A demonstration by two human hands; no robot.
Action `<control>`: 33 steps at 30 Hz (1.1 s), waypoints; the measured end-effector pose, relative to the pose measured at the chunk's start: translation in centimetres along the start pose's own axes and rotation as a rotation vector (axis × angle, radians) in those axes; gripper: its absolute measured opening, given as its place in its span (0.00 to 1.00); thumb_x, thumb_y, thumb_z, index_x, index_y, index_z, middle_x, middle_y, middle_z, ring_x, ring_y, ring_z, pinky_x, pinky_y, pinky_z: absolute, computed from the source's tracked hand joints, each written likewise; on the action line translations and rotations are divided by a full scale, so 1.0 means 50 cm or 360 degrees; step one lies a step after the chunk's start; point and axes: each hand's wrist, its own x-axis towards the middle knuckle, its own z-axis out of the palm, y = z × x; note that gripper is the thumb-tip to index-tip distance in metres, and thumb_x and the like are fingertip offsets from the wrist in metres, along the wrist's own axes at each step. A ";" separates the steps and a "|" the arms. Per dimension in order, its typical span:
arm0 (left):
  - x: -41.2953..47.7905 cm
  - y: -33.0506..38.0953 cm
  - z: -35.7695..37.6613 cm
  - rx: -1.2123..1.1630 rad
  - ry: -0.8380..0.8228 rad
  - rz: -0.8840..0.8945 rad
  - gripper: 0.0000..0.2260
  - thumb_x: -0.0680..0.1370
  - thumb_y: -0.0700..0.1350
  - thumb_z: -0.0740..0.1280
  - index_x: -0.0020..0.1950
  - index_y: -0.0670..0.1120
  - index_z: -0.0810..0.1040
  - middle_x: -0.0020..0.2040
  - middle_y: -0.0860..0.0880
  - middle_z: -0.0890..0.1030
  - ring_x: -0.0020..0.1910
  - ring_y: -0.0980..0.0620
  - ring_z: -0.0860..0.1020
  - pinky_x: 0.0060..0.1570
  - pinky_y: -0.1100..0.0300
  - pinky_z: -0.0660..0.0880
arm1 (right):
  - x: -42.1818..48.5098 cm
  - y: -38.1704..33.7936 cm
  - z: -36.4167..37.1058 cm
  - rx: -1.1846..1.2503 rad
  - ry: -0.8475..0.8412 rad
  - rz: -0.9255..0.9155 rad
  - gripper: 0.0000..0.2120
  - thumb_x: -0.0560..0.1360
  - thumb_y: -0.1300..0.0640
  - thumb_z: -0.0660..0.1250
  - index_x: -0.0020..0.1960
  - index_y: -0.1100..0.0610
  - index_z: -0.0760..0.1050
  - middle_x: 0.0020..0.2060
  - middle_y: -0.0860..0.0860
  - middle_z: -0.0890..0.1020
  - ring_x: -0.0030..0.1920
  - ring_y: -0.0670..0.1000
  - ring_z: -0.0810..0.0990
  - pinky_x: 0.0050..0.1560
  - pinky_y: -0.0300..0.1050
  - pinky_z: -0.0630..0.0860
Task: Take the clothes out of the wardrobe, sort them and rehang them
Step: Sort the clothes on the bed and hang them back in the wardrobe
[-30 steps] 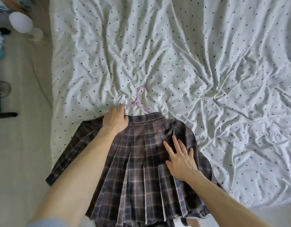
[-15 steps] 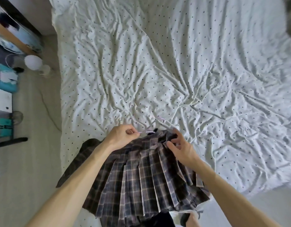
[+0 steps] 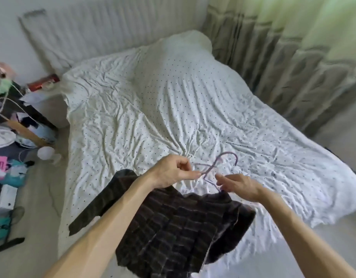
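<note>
Clutter (image 3: 10, 169) beside bed (image 3: 173, 97); left hand (image 3: 171, 172), right hand (image 3: 240, 185) fingers (image 3: 193, 174) pinch hanger (image 3: 210, 169) at skirt (image 3: 183, 227).

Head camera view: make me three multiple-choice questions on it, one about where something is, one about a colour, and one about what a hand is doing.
1. Where does the plaid skirt lie?
A. on the pillow end of the bed
B. over the near edge of the bed
C. on the floor by the curtains

2. What colour is the hanger?
A. lilac
B. black
C. green

3. What is the left hand doing?
A. lying flat on the plaid skirt
B. hanging empty at the person's side
C. pinching the hanger

Answers: 1 B, the plaid skirt drapes over the bed's near edge, below the hands. 2 A, the hanger's wire hook shows pale lilac against the bed. 3 C, the left hand's thumb and fingers close on the hanger's wire.
</note>
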 end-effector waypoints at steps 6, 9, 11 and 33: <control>0.085 0.247 0.199 0.0122 -0.0227 0.0293 0.18 0.72 0.57 0.76 0.39 0.43 0.80 0.34 0.50 0.77 0.34 0.56 0.72 0.39 0.63 0.69 | -0.226 0.203 -0.138 0.0217 -0.0101 0.0282 0.11 0.72 0.55 0.63 0.31 0.52 0.75 0.34 0.48 0.77 0.36 0.48 0.73 0.39 0.42 0.73; 0.130 0.328 0.312 0.0227 -0.0471 0.0342 0.18 0.72 0.57 0.75 0.41 0.42 0.79 0.36 0.51 0.77 0.36 0.56 0.73 0.42 0.62 0.69 | -0.313 0.311 -0.162 0.0083 0.0050 0.0414 0.08 0.68 0.59 0.62 0.31 0.54 0.75 0.33 0.49 0.80 0.33 0.49 0.76 0.34 0.42 0.72; 0.161 0.369 0.384 0.0380 -0.0663 0.0363 0.10 0.76 0.52 0.74 0.45 0.46 0.81 0.37 0.54 0.77 0.36 0.59 0.73 0.44 0.61 0.70 | -0.358 0.388 -0.163 0.0205 0.0269 0.0474 0.08 0.70 0.61 0.64 0.35 0.52 0.79 0.37 0.49 0.83 0.37 0.49 0.79 0.36 0.43 0.75; 0.321 0.725 1.067 0.0815 -0.1554 0.1202 0.09 0.81 0.56 0.64 0.53 0.59 0.83 0.35 0.53 0.82 0.28 0.62 0.74 0.31 0.67 0.69 | -0.750 0.814 -0.040 0.0319 0.2173 0.1712 0.16 0.77 0.39 0.64 0.60 0.43 0.80 0.59 0.46 0.79 0.59 0.55 0.73 0.59 0.51 0.72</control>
